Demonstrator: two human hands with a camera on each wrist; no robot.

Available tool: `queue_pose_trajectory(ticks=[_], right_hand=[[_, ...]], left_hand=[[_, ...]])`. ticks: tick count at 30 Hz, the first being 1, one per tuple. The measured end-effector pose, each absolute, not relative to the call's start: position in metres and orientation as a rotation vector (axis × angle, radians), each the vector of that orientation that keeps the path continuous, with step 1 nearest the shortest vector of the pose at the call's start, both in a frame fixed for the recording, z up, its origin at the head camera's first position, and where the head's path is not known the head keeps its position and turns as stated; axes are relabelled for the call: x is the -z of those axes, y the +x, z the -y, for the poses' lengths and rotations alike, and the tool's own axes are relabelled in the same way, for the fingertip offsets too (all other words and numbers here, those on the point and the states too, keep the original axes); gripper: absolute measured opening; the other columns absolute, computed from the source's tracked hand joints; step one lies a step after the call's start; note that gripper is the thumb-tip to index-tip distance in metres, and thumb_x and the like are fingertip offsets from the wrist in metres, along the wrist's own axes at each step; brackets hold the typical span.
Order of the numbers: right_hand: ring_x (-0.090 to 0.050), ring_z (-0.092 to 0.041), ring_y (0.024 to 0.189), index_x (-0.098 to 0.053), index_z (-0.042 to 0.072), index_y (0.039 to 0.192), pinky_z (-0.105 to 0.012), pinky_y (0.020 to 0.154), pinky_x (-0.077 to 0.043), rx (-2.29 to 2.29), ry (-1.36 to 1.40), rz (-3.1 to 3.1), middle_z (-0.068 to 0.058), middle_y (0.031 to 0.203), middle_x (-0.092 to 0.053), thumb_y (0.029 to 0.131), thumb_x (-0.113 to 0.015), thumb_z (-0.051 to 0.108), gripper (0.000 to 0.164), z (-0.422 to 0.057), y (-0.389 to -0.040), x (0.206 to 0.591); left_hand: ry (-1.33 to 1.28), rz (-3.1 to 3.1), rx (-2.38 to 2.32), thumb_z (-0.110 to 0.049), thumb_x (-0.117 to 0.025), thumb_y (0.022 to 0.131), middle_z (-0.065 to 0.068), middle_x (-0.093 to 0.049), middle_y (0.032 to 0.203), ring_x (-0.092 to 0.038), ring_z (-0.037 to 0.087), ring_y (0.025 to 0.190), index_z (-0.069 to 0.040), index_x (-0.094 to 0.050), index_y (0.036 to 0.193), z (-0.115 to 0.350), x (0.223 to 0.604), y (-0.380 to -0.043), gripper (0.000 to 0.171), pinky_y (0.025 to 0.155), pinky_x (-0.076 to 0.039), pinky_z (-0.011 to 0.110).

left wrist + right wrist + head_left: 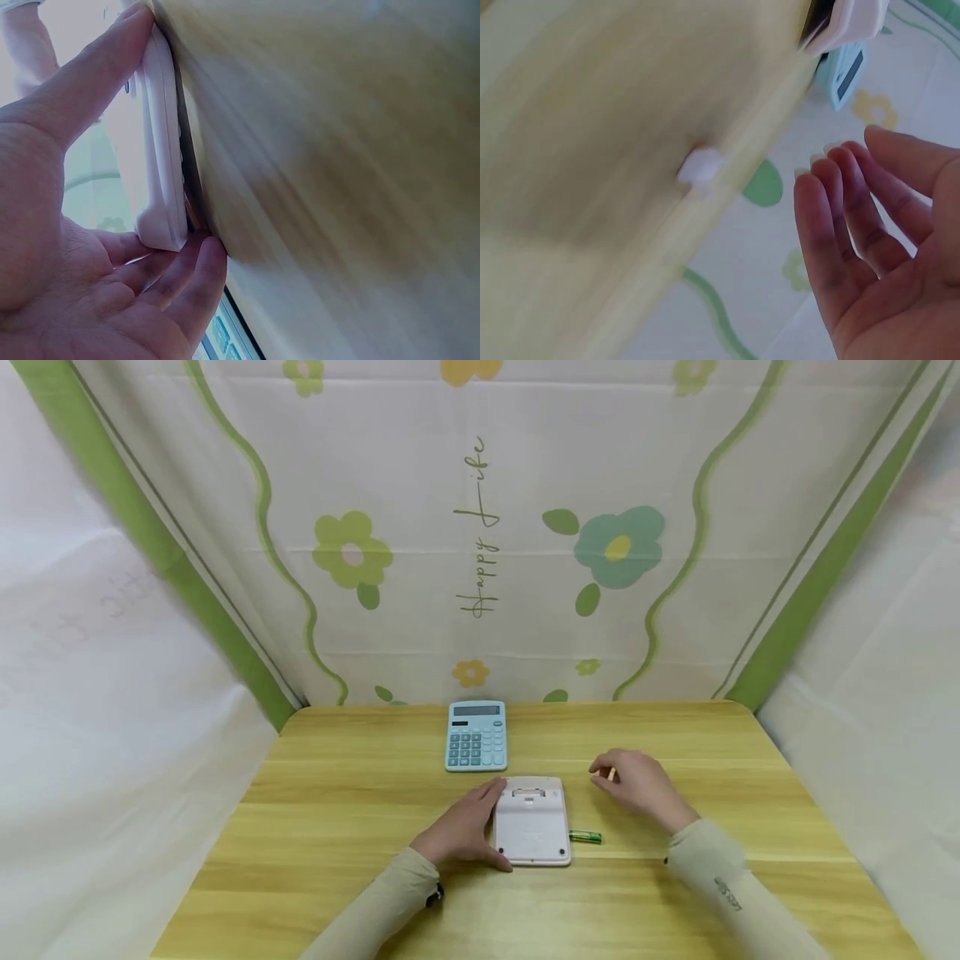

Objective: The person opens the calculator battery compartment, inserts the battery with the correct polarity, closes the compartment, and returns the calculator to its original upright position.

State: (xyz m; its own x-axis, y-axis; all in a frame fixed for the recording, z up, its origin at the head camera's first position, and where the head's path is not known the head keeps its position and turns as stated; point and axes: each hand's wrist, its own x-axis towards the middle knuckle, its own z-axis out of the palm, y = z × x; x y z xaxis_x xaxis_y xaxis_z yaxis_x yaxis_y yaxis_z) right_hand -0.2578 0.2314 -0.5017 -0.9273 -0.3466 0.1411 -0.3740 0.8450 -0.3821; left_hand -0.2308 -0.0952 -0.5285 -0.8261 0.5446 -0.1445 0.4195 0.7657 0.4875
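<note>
A pale pinkish-white calculator lies face down on the table, its back with a small compartment near the top and screws facing up. My left hand grips its left side, thumb at the near edge and fingers round the far corner; in the left wrist view the calculator's side sits between them. A green battery lies against its right edge. To the right, above the table, my right hand has loosely bent fingers and holds nothing. Near it in the right wrist view is a small blurred whitish piece on the table.
A light blue calculator lies face up behind the white one, near the table's back edge. The wooden table is enclosed by flower-printed cloth at the back and pale cloth at both sides.
</note>
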Motion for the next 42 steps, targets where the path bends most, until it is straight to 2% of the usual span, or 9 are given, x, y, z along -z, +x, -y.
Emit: queue_pose_trajectory(ticks=[7, 18, 29, 34, 42], right_hand=[[-0.053, -0.001, 0.068, -0.079, 0.016, 0.099, -0.021, 0.062, -0.047, -0.629, 0.767, 2.972, 0.012, 0.084, -0.069, 0.091, -0.079, 0.018, 0.007, -0.217, -0.248, 0.506], [-0.056, -0.001, 0.070, -0.078, 0.019, 0.093, -0.021, 0.064, -0.048, -0.700, 0.973, 2.993, 0.011, 0.084, -0.070, 0.086, -0.084, 0.020, 0.009, -0.209, -0.235, 0.512], [-0.056, -0.004, 0.073, -0.079, 0.020, 0.096, -0.021, 0.063, -0.044, -0.724, 0.981, 3.023, 0.013, 0.083, -0.067, 0.078, -0.091, 0.025, 0.022, -0.206, -0.229, 0.520], [-0.052, -0.001, 0.071, -0.077, 0.021, 0.090, -0.021, 0.063, -0.044, -0.702, 0.997, 3.004, 0.013, 0.080, -0.063, 0.074, -0.093, 0.025, 0.023, -0.204, -0.230, 0.525], [-0.047, 0.000, 0.069, -0.069, 0.024, 0.080, -0.023, 0.063, -0.041, -0.627, 0.993, 3.012, 0.016, 0.075, -0.055, 0.079, -0.088, 0.016, 0.021, -0.202, -0.231, 0.529]], left_hand=[[0.756, -2.682, -0.643, -0.056, -0.096, 0.065, 0.008, -0.026, 0.172, -0.029, 0.029, 0.157, -0.009, -0.022, 0.166, 0.097, 0.531, -0.230, 0.133, 0.127, -0.031, 0.044], [0.756, -2.687, -0.640, -0.055, -0.096, 0.065, 0.007, -0.026, 0.172, -0.030, 0.027, 0.157, -0.010, -0.023, 0.166, 0.096, 0.529, -0.229, 0.132, 0.127, -0.031, 0.043], [0.752, -2.690, -0.643, -0.056, -0.095, 0.065, 0.005, -0.026, 0.172, -0.030, 0.026, 0.157, -0.012, -0.022, 0.166, 0.098, 0.531, -0.230, 0.132, 0.126, -0.032, 0.042], [0.746, -2.692, -0.642, -0.058, -0.095, 0.065, 0.004, -0.025, 0.172, -0.029, 0.026, 0.157, -0.012, -0.022, 0.166, 0.098, 0.533, -0.231, 0.132, 0.126, -0.032, 0.043], [0.735, -2.683, -0.635, -0.058, -0.095, 0.066, 0.004, -0.025, 0.172, -0.029, 0.026, 0.157, -0.012, -0.022, 0.166, 0.097, 0.532, -0.231, 0.132, 0.127, -0.031, 0.043]])
